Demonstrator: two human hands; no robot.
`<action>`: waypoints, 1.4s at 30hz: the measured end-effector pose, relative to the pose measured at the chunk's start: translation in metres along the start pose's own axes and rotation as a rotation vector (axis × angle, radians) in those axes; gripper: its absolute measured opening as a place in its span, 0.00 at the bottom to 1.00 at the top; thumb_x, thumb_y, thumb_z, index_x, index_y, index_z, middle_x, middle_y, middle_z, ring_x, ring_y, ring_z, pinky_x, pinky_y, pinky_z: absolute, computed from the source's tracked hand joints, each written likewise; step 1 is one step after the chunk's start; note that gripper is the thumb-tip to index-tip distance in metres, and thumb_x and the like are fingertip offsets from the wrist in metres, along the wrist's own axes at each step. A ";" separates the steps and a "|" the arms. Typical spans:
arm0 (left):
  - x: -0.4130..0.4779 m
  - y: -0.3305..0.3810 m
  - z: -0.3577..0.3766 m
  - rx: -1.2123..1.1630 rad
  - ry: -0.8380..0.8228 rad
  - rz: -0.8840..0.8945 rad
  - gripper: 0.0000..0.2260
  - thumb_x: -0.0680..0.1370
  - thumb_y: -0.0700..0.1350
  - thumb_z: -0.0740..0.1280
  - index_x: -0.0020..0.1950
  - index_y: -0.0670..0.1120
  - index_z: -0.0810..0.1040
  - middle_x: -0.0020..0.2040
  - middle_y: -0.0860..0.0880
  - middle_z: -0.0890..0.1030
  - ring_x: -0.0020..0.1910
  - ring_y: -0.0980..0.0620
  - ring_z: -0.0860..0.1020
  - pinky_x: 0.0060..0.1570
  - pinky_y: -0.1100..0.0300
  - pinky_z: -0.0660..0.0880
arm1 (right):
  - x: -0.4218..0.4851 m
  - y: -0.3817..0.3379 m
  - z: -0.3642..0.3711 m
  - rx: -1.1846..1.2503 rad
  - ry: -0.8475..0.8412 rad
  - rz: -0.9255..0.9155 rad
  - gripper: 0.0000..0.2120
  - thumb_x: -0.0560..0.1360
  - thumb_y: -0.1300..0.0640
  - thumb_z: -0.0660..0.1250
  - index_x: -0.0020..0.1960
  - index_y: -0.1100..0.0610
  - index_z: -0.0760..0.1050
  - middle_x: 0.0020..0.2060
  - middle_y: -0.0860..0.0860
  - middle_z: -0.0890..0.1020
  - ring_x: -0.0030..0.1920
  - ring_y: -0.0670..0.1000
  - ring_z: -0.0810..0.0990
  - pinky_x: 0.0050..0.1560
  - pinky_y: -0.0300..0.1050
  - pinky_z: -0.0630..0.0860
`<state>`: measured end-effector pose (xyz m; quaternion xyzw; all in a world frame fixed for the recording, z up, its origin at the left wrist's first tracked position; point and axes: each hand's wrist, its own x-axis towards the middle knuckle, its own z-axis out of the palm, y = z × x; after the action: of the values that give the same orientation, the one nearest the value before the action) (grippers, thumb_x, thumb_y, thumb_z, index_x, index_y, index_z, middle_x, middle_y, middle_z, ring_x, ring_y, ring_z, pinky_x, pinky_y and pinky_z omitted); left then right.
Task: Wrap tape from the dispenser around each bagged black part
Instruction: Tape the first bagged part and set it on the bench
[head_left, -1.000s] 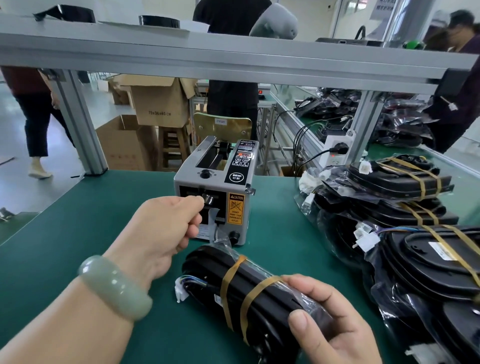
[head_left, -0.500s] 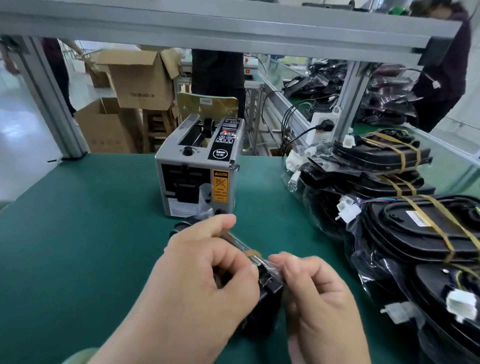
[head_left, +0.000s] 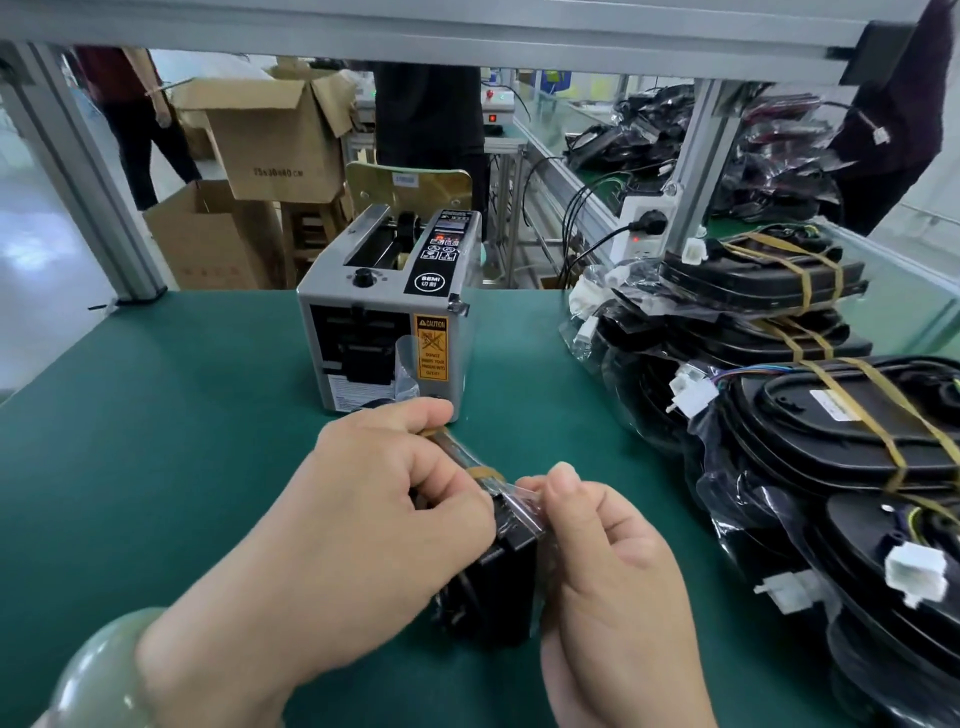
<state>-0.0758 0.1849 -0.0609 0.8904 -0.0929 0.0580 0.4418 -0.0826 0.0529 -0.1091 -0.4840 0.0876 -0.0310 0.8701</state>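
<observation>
I'm gripping the bagged black part (head_left: 501, 582) between both hands: my left hand (head_left: 374, 519) is curling over its top and my right hand (head_left: 613, 582) is pinching its clear bag. The tape dispenser (head_left: 384, 322) is sitting just beyond on the green mat (head_left: 156, 441).

L hand (head_left: 363, 519) & R hand (head_left: 613, 582) both bare. Nails short, natural; R thumbnail (head_left: 563, 480) shows clearest. Bangle (head_left: 98, 670) sits just behind L hand at the wrist: thick, smooth, rounded, pale milky green, glossy w/ soft highlights, part cut off by frame edge.
</observation>
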 end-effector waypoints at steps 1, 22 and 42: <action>0.000 0.000 0.001 0.000 -0.006 -0.003 0.10 0.66 0.47 0.66 0.32 0.42 0.81 0.42 0.80 0.73 0.58 0.85 0.58 0.42 0.88 0.55 | 0.000 0.000 0.000 0.003 0.004 -0.005 0.13 0.60 0.46 0.71 0.31 0.55 0.81 0.35 0.57 0.84 0.35 0.51 0.81 0.35 0.41 0.78; -0.001 0.007 0.003 0.069 0.004 0.025 0.08 0.66 0.46 0.65 0.32 0.45 0.81 0.43 0.84 0.68 0.54 0.87 0.57 0.43 0.88 0.53 | -0.002 0.004 0.000 0.004 0.011 -0.011 0.16 0.59 0.44 0.71 0.34 0.57 0.81 0.37 0.59 0.84 0.37 0.53 0.81 0.40 0.46 0.78; 0.000 -0.001 0.003 0.118 -0.014 0.021 0.06 0.64 0.50 0.65 0.33 0.53 0.82 0.48 0.74 0.74 0.59 0.84 0.54 0.44 0.89 0.51 | -0.003 0.004 0.001 0.010 0.019 0.001 0.15 0.59 0.44 0.72 0.34 0.56 0.81 0.37 0.59 0.84 0.39 0.54 0.82 0.46 0.50 0.78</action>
<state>-0.0753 0.1831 -0.0631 0.9143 -0.1016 0.0615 0.3873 -0.0859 0.0560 -0.1115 -0.4794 0.0961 -0.0355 0.8716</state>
